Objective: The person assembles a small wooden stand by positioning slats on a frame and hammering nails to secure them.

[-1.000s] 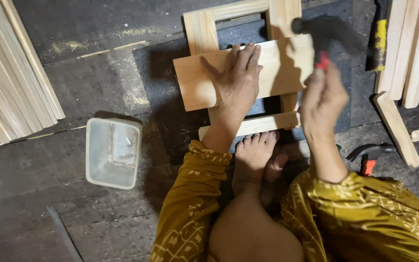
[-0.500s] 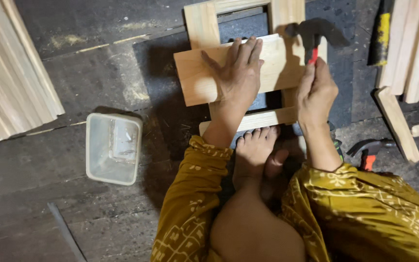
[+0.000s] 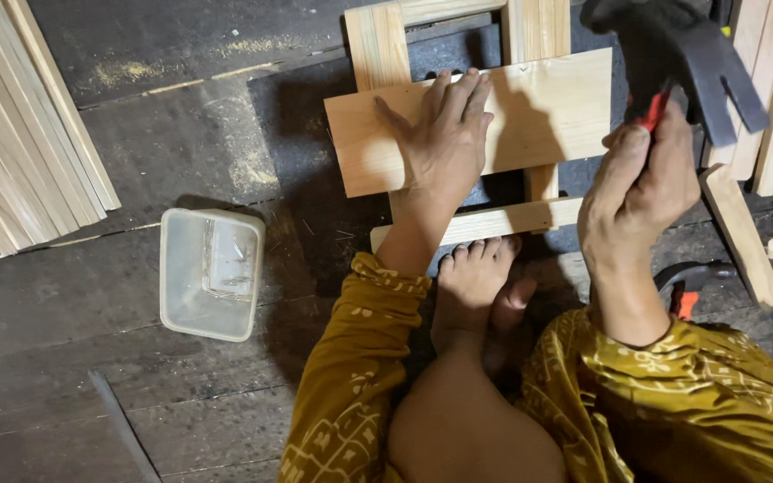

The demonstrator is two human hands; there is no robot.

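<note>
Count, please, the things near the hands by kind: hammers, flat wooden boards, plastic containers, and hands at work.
Hammer: 1, raised in the right hand
Flat wooden board: 1, pressed down by the left hand on the wooden frame
Clear plastic container: 1, on the floor
Hands: 2
Total: 5

On the dark plank floor [image 3: 136, 376] lie a wooden frame [image 3: 376, 45], a clear plastic tub [image 3: 210, 273] and stacked slats [image 3: 20, 134].
</note>
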